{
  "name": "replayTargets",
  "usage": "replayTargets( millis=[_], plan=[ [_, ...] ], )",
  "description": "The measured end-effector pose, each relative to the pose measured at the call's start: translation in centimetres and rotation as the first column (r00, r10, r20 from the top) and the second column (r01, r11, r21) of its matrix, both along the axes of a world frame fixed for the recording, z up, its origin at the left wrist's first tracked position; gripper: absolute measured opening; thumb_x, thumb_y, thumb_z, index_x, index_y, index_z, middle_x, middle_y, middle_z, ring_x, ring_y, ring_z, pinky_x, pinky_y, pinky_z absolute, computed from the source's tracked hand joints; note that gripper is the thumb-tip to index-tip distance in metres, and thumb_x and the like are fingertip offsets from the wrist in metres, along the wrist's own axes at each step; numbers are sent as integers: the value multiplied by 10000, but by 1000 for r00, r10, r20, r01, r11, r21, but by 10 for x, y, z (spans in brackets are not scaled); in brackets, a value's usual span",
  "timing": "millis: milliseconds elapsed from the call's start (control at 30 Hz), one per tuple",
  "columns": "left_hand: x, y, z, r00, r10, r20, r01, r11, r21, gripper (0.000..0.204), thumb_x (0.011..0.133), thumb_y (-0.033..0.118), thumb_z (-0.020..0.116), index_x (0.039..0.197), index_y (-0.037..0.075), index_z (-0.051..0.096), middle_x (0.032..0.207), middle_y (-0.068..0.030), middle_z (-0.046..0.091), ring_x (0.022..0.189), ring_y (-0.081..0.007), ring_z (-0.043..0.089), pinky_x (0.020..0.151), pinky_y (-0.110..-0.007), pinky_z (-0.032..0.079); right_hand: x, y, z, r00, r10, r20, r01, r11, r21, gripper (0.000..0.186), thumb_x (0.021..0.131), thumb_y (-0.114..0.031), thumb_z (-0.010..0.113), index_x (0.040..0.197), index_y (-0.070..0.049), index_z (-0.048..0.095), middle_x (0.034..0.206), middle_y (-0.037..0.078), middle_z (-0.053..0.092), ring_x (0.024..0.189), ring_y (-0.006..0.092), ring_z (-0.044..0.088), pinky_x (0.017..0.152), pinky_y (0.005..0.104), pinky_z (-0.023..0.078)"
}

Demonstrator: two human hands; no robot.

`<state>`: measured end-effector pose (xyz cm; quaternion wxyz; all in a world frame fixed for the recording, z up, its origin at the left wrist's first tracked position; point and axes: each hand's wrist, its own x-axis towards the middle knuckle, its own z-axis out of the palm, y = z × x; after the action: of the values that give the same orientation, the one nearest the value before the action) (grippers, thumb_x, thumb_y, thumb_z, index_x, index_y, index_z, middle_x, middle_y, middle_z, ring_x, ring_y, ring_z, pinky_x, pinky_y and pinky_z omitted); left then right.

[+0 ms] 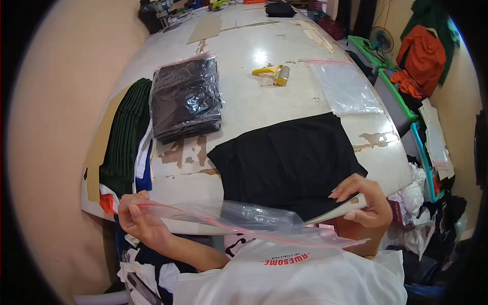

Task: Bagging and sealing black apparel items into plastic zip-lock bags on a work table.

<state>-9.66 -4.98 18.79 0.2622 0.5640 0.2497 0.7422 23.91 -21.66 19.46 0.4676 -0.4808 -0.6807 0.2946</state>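
A clear plastic bag (264,216) with a pink-red seal strip stretches along the table's near edge, in front of my shirt. My left hand (140,218) pinches its left corner between thumb and fingers. Just beyond the bag lies a folded black cloth garment (287,157), flat on the table; the bag overlaps its near edge. Beside the garment's near right corner is my right hand (367,202), fingers curved and thumb apart, with a gap between them. The bag's right end hangs below this hand.
The worn white table (244,96) holds a stack of bagged black garments (185,96), folded dark green garments (127,132), a yellow-handled roller (277,74) and flat clear bags (343,86). Green-rimmed bins (399,94) and piled clothes line the right side.
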Motion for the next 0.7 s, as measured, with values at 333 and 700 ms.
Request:
replayTargets(
  millis=[333,700],
  plan=[
    [11,56,-10,935,-343,86,351,932,-94,223,848,243,508,712,79,442,646,-1,361,575,-73,321,532,-217,252,-39,-51,-37,991,-119,-62,111,986,-126,619,499,-215,803,1035,-21,562,1022,111,568,924,214,532,731,276,423],
    [104,77,-30,891,-452,35,444,854,-272,351,894,316,404,1062,22,500,971,-75,527,824,-117,488,714,-210,379,-49,-56,-93,662,-665,-346,576,747,-334,64,776,-52,561,770,12,563,711,53,554,675,119,506,628,240,404]
  ],
)
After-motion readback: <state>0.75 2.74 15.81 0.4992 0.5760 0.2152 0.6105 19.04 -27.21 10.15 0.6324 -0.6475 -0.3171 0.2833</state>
